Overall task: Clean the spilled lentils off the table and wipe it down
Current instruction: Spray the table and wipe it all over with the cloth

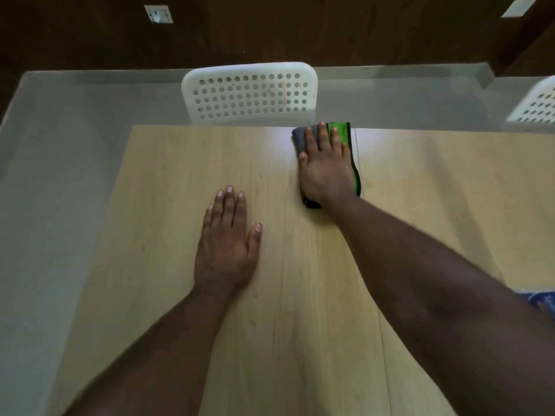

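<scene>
A light wooden table (pixel 180 181) fills most of the view. Near its far edge lies a grey and green cloth (pixel 342 135), folded flat. My right hand (pixel 326 168) presses down on the cloth with straight fingers spread over it, arm stretched forward. My left hand (pixel 228 244) rests flat on the bare tabletop, nearer to me and left of the cloth, fingers straight. I see no lentils on the table surface.
A white perforated chair (pixel 252 91) stands pushed against the table's far edge. Part of a second white chair (pixel 537 106) shows at the right. A seam (pixel 372 265) runs down the tabletop right of the middle. Grey floor (pixel 60 145) lies to the left.
</scene>
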A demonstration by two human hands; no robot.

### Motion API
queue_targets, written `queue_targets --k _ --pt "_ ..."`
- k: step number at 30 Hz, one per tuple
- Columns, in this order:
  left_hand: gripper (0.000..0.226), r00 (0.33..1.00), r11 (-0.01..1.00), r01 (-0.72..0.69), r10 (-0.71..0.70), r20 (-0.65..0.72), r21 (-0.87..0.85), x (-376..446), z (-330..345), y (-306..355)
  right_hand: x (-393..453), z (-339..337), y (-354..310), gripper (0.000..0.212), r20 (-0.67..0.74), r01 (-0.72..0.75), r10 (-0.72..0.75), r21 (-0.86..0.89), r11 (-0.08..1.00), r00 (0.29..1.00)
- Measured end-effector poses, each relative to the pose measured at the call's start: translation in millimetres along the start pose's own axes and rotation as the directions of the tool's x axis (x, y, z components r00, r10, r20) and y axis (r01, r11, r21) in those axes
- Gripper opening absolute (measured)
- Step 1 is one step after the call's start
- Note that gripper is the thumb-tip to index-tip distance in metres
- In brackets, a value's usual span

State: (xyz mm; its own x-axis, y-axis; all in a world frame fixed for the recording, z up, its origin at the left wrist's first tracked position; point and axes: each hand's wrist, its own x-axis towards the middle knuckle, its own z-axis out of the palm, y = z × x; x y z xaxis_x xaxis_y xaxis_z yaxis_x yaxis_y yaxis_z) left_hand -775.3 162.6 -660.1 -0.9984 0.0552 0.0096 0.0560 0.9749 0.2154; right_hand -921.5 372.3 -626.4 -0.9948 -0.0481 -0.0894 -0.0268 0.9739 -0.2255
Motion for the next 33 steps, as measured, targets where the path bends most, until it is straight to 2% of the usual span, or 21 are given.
queue_targets --k 6,8,10,13,15,20,24,26,28,33 --pt "0.076 0.999 0.998 0.045 -0.046 0.01 0.049 0 -4 2 -67 0 7 0.062 0.092 0.28 -0.278 -0.008 0.96 0.956" --pt "0.076 0.998 0.997 0.051 -0.052 0.019 0.053 1 -3 2 -78 -2 26 0.061 0.078 0.265 -0.264 -0.008 0.964 0.961" --pt "0.077 0.998 0.997 0.053 -0.054 0.019 0.047 3 -3 2 -61 -4 37 0.061 0.03 0.17 -0.169 -0.028 0.985 0.985" --pt "0.077 0.999 0.998 0.049 -0.05 0.022 0.05 2 -3 1 -15 -6 24 0.064 -0.005 0.051 -0.051 -0.045 0.998 0.999" --pt "0.077 0.999 0.998 0.046 -0.047 0.017 0.054 1 -4 2 7 -4 7 0.065 -0.009 0.034 -0.035 -0.04 0.999 0.999" --pt "0.076 0.999 0.998 0.037 -0.037 0.001 0.054 0 -2 2 -8 4 -29 0.064 0.04 0.202 -0.2 -0.059 0.978 0.979" --pt "0.075 0.999 0.998 0.046 -0.046 -0.012 0.041 -1 -4 2 -67 0 -10 0.061 0.113 0.346 -0.343 -0.006 0.938 0.933" --pt "0.075 0.999 0.998 0.042 -0.042 -0.011 0.036 0 -3 1 -81 -3 14 0.06 0.109 0.327 -0.325 -0.001 0.945 0.939" --pt "0.076 0.999 0.999 0.04 -0.04 -0.01 0.034 2 -2 1 -68 -5 29 0.06 0.06 0.248 -0.247 -0.017 0.968 0.967" --pt "0.078 0.999 0.998 0.036 -0.036 -0.001 0.054 2 0 2 11 -7 10 0.063 -0.003 0.072 -0.072 -0.037 0.997 0.997"
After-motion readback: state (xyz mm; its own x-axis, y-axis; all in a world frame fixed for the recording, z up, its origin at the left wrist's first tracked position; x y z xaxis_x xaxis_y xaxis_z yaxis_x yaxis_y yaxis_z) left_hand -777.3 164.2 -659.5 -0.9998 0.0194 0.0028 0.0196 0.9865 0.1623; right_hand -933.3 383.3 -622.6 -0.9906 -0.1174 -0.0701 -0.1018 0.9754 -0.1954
